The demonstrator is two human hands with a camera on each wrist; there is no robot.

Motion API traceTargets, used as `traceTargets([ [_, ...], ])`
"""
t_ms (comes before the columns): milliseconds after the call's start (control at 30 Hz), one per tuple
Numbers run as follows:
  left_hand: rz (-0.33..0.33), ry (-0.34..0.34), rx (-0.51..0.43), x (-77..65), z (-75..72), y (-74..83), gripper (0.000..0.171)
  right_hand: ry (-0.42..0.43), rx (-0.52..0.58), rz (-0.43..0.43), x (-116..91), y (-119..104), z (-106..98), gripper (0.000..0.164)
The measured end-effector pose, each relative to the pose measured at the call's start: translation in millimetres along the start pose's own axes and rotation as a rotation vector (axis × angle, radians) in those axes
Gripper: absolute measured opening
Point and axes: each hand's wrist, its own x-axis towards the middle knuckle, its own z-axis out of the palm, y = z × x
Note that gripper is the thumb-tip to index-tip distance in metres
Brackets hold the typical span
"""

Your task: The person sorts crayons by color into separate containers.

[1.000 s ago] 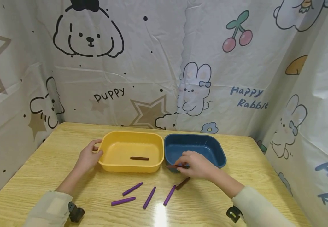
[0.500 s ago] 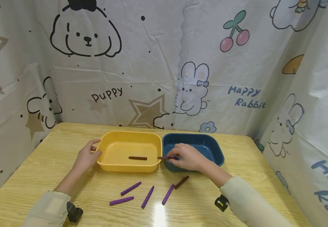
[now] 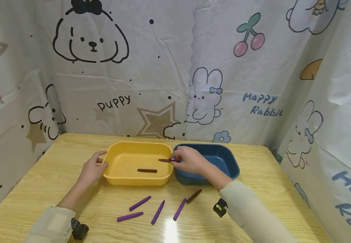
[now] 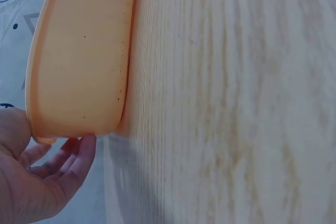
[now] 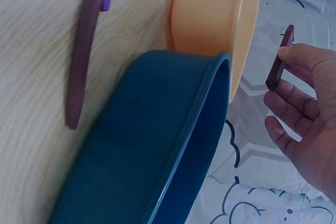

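Observation:
My right hand (image 3: 190, 160) pinches a brown crayon (image 3: 164, 160) between thumb and fingertips. The crayon's tip reaches over the right side of the yellow bin (image 3: 139, 181), above its rim in the right wrist view. A second brown crayon (image 3: 147, 170) lies inside that bin. At the bin's left end, my left hand (image 3: 91, 168) holds the edge, with fingers (image 4: 84, 161) against the outer wall. Below my right hand stands the dark blue bin (image 3: 193, 179), side by side with the yellow one.
On the wooden table (image 3: 87, 209) in front of the bins lie several purple crayons (image 3: 158, 212). Another brown crayon (image 3: 194, 196) lies by the rightmost purple one. A printed cloth (image 3: 151, 67) hangs behind the table and along both sides.
My right hand has lifted the brown crayon from the blue bin's front edge and carried it leftward over the yellow bin's right side. My left hand stays at the yellow bin.

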Motion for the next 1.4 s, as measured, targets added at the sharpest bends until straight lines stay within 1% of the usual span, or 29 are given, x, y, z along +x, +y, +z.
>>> traceTargets([
  [500,0.002,0.010,-0.006,-1.2,-0.4,-1.4,0.052,-0.081,-0.026,0.033,35.0,-8.4,7.5,0.018],
  [667,0.003,0.011,-0.001,-1.2,-1.2,-0.7,0.051,-0.096,-0.042,0.045,42.4,-11.4,15.2,0.017],
  [867,-0.002,0.015,-0.005,1.1,0.1,-1.1,0.052,-0.112,-0.069,0.031,52.0,-15.3,21.1,0.017],
  [1033,0.006,0.019,-0.004,3.3,0.0,-1.2,0.052,-0.141,-0.048,0.068,59.5,-15.4,27.7,0.016],
  [1200,0.001,0.015,0.002,2.3,-0.2,-1.8,0.051,-0.164,-0.035,0.093,64.4,-15.6,36.5,0.017],
  [1400,0.001,0.013,-0.004,0.5,-0.2,-1.8,0.051,-0.168,-0.059,0.096,69.7,-18.6,42.4,0.018],
])
